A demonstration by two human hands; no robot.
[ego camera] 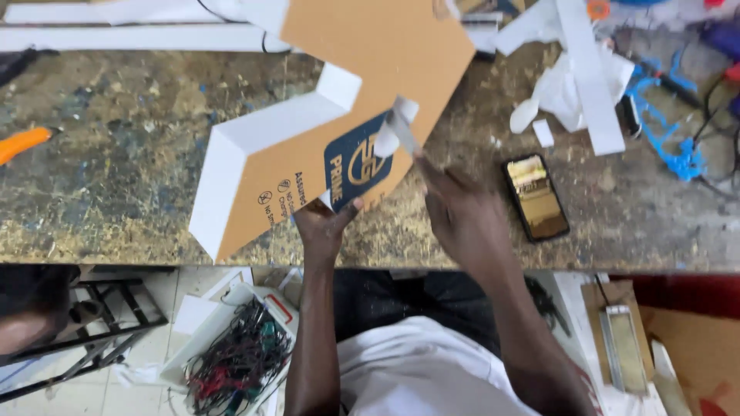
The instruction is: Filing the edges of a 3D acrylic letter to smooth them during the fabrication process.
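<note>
Head view: left hand (pixel 322 223) grip pinches orange panel (pixel 362 100) bottom edge; right hand (pixel 455 212) grip pulls white film strip (pixel 395 131).

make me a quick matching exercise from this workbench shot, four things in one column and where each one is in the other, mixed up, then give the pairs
Things:
1. orange-faced board piece
2. phone
3. orange-handled tool
4. tangle of wires

Places:
A. in a white tray on the floor, below the bench edge
B. flat on the bench, just right of the right hand
C. at the far left edge of the bench
D. gripped at its lower edge by the left hand

Pairs: 1-D, 2-B, 3-C, 4-A
</note>
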